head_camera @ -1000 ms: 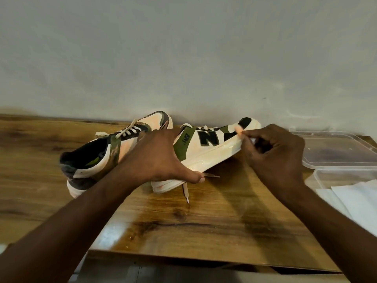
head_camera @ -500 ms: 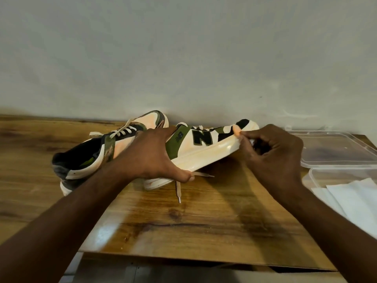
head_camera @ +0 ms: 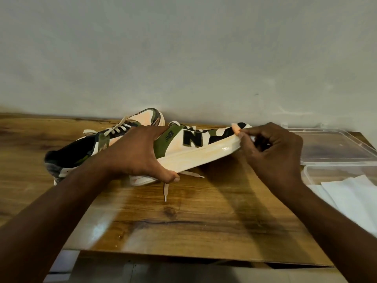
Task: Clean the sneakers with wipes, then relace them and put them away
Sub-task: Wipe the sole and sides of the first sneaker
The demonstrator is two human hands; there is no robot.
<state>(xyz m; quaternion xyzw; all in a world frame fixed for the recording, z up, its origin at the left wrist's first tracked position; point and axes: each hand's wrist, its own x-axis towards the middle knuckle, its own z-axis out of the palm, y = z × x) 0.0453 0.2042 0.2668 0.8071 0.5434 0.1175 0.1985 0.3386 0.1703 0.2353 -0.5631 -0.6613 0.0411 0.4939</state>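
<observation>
While the near sneaker (head_camera: 191,148) is tilted on its side on the wooden table (head_camera: 183,221), heel end down on the wood and toe end lifted toward the right, the head camera shows the left hand (head_camera: 138,156) spread over its heel and collar, fingers reaching across the top and the thumb hooked under the pale midsole, so the hand is closed around the shoe. Its side panel, cream with olive and black patches and a large black N, faces the viewer, and the long cream edge of the sole looks glossy near the toe. The right hand (head_camera: 273,152) sits at the toe end with its fingers curled, thumb and forefinger pinched together against the edge of the sole; a small bit of white shows inside the curled fingers, though what it is I cannot tell. Two loose lace ends (head_camera: 166,190) trail from under the shoe onto the wood. Behind the left hand lies the second sneaker (head_camera: 85,152), laced, its dark opening toward the left. To the right stand a clear plastic lid (head_camera: 334,146) and a clear container (head_camera: 318,170), with white wipes (head_camera: 355,193) at it.
</observation>
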